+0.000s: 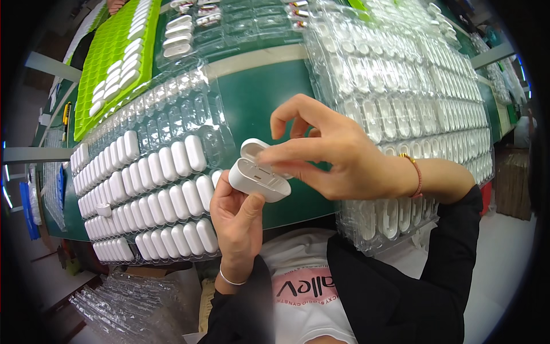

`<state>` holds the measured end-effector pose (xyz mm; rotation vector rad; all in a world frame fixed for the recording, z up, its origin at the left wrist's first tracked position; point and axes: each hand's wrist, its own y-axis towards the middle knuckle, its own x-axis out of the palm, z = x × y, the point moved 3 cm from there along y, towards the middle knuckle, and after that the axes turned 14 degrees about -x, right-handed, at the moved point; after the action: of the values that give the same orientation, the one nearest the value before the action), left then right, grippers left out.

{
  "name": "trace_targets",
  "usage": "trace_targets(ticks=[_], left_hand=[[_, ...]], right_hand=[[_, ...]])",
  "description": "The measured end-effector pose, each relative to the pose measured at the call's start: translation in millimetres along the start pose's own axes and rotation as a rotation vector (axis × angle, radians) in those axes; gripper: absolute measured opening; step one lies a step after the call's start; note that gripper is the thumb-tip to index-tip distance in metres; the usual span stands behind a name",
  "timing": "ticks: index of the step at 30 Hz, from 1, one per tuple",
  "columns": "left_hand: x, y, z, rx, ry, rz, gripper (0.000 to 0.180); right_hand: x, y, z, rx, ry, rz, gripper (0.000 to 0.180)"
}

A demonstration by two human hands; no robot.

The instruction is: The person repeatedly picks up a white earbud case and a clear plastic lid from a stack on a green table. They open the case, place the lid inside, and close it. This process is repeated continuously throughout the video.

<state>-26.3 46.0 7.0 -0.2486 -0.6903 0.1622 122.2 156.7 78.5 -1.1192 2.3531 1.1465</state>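
My left hand (236, 221) grips a white earphone charging case (259, 179) from below, thumb on its front wall. The case is tilted with its lid (254, 149) raised, and the hollow inside faces up. Over the opening, my right hand (335, 146) has thumb and index finger brought together beside the lid; the tips are blurred, and whatever they pinch cannot be made out. Its other fingers are curled above. To the left, a clear tray (215, 123) carries rows of white closed cases (152, 169).
Clear blister trays (395, 117) with open white shells cover the right of the green table (246, 86). A lime-green tray (91, 77) with white pieces lies at the far left. Stacked clear plastic trays (123, 307) sit below the table's edge. Another person's hand (116, 6) shows at the top left.
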Motion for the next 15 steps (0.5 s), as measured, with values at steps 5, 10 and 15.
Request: trace_targets(ticks=[5, 10, 15], left_hand=[[-8, 3, 11, 0.141, 0.050, 0.048, 0.048], [-6, 0, 19, 0.125, 0.101, 0.195, 0.036], [-16, -21, 29, 0.173, 0.308, 0.223, 0.028]], right_hand=[[20, 16, -11, -0.003, 0.070, -0.007, 0.020], [24, 38, 8, 0.183, 0.175, -0.118, 0.013], [3, 90, 77, 0.164, -0.160, -0.077, 0.012]])
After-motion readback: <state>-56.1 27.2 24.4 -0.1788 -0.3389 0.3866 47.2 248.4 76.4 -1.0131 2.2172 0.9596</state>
